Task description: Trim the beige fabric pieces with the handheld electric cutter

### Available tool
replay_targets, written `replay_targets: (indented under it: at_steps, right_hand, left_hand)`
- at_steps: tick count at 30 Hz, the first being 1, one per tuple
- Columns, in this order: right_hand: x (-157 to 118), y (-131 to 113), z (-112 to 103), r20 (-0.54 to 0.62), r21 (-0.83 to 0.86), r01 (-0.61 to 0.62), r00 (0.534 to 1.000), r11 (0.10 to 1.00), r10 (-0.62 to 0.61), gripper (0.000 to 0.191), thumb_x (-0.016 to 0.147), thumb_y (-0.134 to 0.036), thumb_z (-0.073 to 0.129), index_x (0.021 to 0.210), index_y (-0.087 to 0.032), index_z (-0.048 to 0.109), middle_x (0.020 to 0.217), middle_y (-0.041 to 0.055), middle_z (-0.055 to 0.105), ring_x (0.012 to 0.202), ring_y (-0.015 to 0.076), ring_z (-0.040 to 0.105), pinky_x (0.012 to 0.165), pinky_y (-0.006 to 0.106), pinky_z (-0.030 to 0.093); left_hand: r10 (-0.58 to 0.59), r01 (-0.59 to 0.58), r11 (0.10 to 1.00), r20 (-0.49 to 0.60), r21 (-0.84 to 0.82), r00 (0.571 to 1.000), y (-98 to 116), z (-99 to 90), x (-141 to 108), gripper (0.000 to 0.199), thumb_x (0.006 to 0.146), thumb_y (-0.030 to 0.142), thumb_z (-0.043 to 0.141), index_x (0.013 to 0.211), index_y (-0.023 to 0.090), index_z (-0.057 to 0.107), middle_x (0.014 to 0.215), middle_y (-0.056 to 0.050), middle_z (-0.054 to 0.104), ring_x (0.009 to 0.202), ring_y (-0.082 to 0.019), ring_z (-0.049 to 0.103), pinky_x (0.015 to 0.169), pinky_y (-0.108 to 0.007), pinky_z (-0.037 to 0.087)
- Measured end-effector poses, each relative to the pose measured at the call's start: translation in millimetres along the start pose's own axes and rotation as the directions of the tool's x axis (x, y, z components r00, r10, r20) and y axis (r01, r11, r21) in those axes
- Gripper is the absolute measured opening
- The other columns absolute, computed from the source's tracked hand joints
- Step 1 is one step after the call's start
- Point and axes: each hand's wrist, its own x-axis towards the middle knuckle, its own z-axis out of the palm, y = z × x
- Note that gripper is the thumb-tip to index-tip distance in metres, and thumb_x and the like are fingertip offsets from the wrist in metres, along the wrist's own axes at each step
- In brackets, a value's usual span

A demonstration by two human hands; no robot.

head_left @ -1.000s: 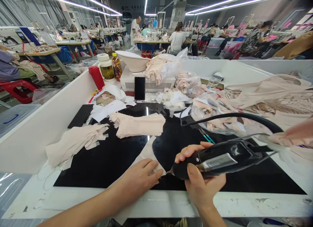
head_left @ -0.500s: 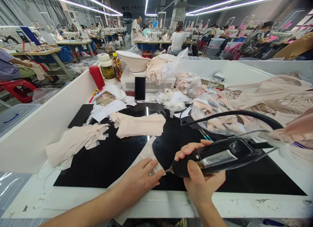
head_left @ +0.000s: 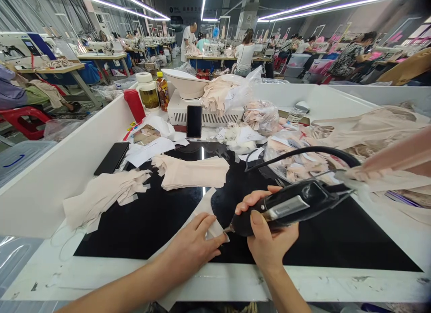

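On the black work surface, my left hand presses a pale fabric piece flat, its fingers together near the piece's right edge. My right hand is wrapped around a black handheld tool with a silver plate on its side. The tool's metal tip points left and meets the fabric edge beside my left fingertips. A cable runs from the tool's back end. Beyond my hands lies a stack of beige fabric pieces, and another fabric pile rests at the left.
A phone leans against a white box at the back. Bagged fabric scraps and draped beige fabric fill the right side. A black flat case and a red cup stand left. People sit at sewing tables beyond.
My right hand and the tool have moved slightly left and up, with the tip closer to my left fingertips. The cable and the fabric hanging at the tool's back end have shifted left.
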Motion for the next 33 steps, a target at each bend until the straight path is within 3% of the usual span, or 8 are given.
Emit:
replay_targets:
  at_steps: [17, 24, 28, 33]
  right_hand:
    - [6.5, 8.4, 10.6, -0.033, -0.049, -0.035, 0.999, 0.998, 0.033, 0.041, 0.088, -0.024, 0.077, 0.122, -0.028, 0.054, 0.088, -0.0026, 0.065, 0.067, 0.0142, 0.065, 0.062, 0.031, 0.059]
    - [-3.4, -2.4, 3.1, 0.041, -0.011, -0.012, 0.999, 1.0, 0.012, 0.038, 0.09, -0.022, 0.077, 0.122, -0.028, 0.057, 0.088, -0.002, 0.065, 0.068, 0.0137, 0.064, 0.063, 0.03, 0.059]
    - [-8.9, -6.7, 1.1, 0.051, -0.025, 0.014, 0.999, 1.0, -0.012, 0.038, 0.09, -0.024, 0.077, 0.122, -0.028, 0.057, 0.084, -0.0017, 0.064, 0.068, 0.0147, 0.064, 0.062, 0.031, 0.06]
    - [-9.5, -5.7, 1.4, 0.05, -0.039, 0.019, 0.999, 0.999, -0.017, 0.038, 0.09, -0.026, 0.077, 0.122, -0.028, 0.057, 0.084, -0.0015, 0.064, 0.068, 0.015, 0.063, 0.061, 0.031, 0.059]
  left_hand:
    - [-0.028, 0.026, 0.999, -0.047, -0.04, 0.999, 1.0, 2.9, -2.0, 0.039, 0.099, 0.032, 0.073, 0.136, 0.026, 0.064, 0.143, -0.016, 0.055, 0.135, -0.033, 0.053, 0.111, -0.049, 0.052]
    - [-0.092, 0.093, 0.996, -0.098, 0.001, 0.991, 28.4, 14.2, -16.1, 0.064, 0.09, 0.052, 0.081, 0.142, 0.024, 0.057, 0.143, -0.019, 0.057, 0.131, -0.035, 0.057, 0.105, -0.047, 0.057]
    - [-0.085, 0.089, 0.994, -0.065, 0.06, 0.994, 33.2, 12.5, -21.9, 0.057, 0.1, 0.052, 0.068, 0.143, 0.017, 0.056, 0.142, -0.02, 0.06, 0.132, -0.033, 0.059, 0.107, -0.045, 0.055]
    - [-0.055, 0.064, 0.995, -0.12, 0.075, 0.991, 22.3, 13.1, -19.4, 0.045, 0.108, 0.046, 0.056, 0.137, 0.011, 0.06, 0.135, -0.016, 0.066, 0.129, -0.028, 0.06, 0.111, -0.041, 0.052]
